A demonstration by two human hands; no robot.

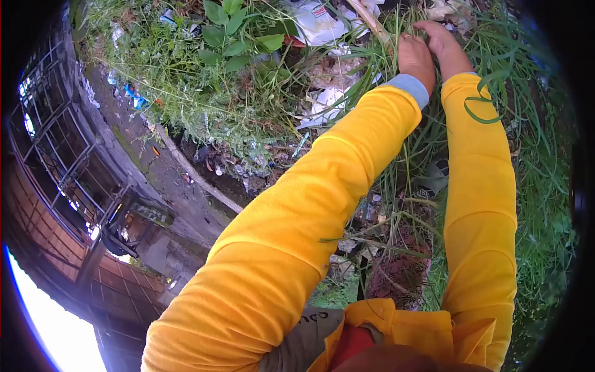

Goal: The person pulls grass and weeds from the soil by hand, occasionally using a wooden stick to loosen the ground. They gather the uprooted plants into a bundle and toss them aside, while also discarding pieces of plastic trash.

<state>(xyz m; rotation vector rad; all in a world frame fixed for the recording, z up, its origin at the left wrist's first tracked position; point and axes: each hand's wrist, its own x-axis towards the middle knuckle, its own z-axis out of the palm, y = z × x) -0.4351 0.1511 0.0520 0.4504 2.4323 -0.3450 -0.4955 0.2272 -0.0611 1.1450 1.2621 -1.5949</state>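
Our collar sits nearest the lens in the head view, and beyond it both sleeves reach up toward the top of the picture. Our left hand and right hand are close together at the far end of our reach, among long grass. That grass rises around the fingers and runs thickly down the right side. Our left fingers seem bent down into it, but their tips are hidden, so we cannot tell whether they are clamped on anything. One right digit points across toward the left hand; the others we cannot make out, nor whether they pinch a blade.

A stick slants down to the left hand; whether we touch it is unclear. White litter lies to the left, with a white scrap lower down.

Working well here, we judge, means feeling low for the stems, gathering few at once and pulling steadily with both hands. Hidden sharp bits could cut bare skin, so we should part the blades before closing our fingers.
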